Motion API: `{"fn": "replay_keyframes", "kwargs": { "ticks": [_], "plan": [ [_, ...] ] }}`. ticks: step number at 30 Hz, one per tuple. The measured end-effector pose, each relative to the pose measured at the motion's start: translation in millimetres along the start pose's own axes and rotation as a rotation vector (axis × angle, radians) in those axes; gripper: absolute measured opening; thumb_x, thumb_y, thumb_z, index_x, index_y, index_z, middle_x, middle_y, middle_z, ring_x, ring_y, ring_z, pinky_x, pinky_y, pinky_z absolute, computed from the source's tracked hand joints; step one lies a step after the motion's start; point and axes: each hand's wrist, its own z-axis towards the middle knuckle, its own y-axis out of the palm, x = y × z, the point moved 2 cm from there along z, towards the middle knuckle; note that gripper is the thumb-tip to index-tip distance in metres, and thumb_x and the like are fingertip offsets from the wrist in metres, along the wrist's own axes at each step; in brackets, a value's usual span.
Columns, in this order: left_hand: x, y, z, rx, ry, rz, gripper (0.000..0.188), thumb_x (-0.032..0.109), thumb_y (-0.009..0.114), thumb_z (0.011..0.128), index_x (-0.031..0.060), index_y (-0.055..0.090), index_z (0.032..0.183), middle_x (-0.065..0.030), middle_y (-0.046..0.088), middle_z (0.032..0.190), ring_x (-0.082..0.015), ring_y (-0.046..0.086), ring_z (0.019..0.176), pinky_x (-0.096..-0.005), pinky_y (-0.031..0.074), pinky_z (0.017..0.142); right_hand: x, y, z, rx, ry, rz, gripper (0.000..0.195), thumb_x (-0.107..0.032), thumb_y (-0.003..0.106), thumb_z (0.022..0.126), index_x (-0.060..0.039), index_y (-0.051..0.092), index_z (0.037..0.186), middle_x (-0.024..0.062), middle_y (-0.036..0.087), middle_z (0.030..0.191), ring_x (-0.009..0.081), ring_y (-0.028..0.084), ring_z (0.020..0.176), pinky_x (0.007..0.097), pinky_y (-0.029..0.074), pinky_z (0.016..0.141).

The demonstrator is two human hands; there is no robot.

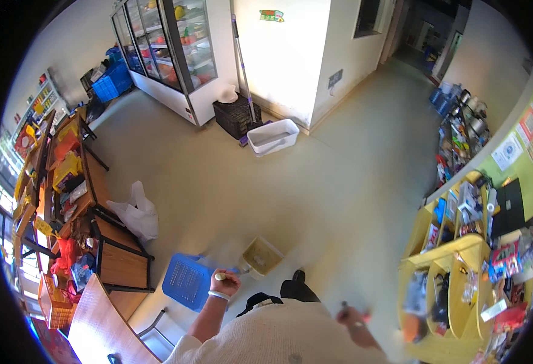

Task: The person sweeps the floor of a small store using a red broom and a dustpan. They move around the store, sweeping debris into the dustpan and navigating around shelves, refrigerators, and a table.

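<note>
My left hand (224,283), with a white band at its wrist, is closed around a rod with a pale, rounded end (220,276). Just left of it stands a blue plastic stool (187,281) with a perforated seat. A yellowish open plastic container (261,257) lies on the floor ahead of that hand; whether the rod joins it cannot be told. My right hand (351,317) is low at the right, blurred, closed on a small dark-tipped object (345,305). Something red (366,315) shows beside its fingers.
A white plastic bag (139,213) sits by the wooden shelving (121,259) at left. Ahead, a white tub (273,138) stands beside a black crate (230,116) and a mop, near a glass-fronted cabinet (164,45). A yellow shelf unit (448,291) holding many goods is at right.
</note>
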Motion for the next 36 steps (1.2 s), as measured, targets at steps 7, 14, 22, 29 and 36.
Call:
{"fn": "replay_keyframes", "kwargs": {
  "ticks": [7,14,22,29,36],
  "plan": [
    [15,42,18,-0.014,0.177,-0.167,0.013,0.015,0.051,0.067,0.0099,0.043,0.059,0.0001,0.047,0.054,-0.0117,0.048,0.045,-0.0286,0.040,0.050,-49,172,-84,-0.238,0.049,-0.125,0.013,-0.004,0.047,0.069,-0.0061,0.042,0.057,0.0054,0.039,0.048,0.0201,0.042,0.042,0.0295,0.038,0.040],
    [23,88,26,-0.046,0.322,-0.255,0.013,0.013,0.051,0.069,0.0090,0.044,0.059,-0.0007,0.048,0.055,-0.0122,0.050,0.047,-0.0269,0.042,0.051,-25,297,-42,-0.511,0.218,-0.431,0.020,-0.009,0.050,0.073,-0.0122,0.042,0.055,-0.0004,0.043,0.051,0.0142,0.042,0.045,0.0281,0.038,0.048],
    [76,129,74,-0.017,0.325,-0.227,0.013,0.015,0.052,0.068,0.0070,0.047,0.059,-0.0027,0.049,0.055,-0.0139,0.049,0.046,-0.0283,0.042,0.051,29,431,-40,-0.450,0.169,-0.909,0.017,-0.010,0.049,0.076,-0.0093,0.048,0.059,0.0034,0.048,0.053,0.0163,0.049,0.048,0.0304,0.040,0.045],
    [142,175,139,-0.053,0.353,-0.063,0.017,0.018,0.053,0.069,0.0122,0.048,0.053,-0.0018,0.050,0.049,-0.0153,0.050,0.045,-0.0296,0.045,0.048,16,505,-71,-0.624,-0.053,-1.078,0.023,-0.010,0.048,0.079,-0.0047,0.052,0.057,0.0063,0.052,0.054,0.0157,0.051,0.050,0.0285,0.042,0.049],
    [193,217,197,0.035,0.176,-0.101,0.017,0.016,0.051,0.069,0.0117,0.046,0.053,-0.0006,0.047,0.048,-0.0138,0.049,0.044,-0.0285,0.045,0.049,-1,541,-118,-0.610,-0.520,-1.430,0.019,-0.013,0.047,0.081,-0.0058,0.053,0.063,0.0018,0.052,0.057,0.0111,0.050,0.052,0.0260,0.042,0.049]
  ]
}}
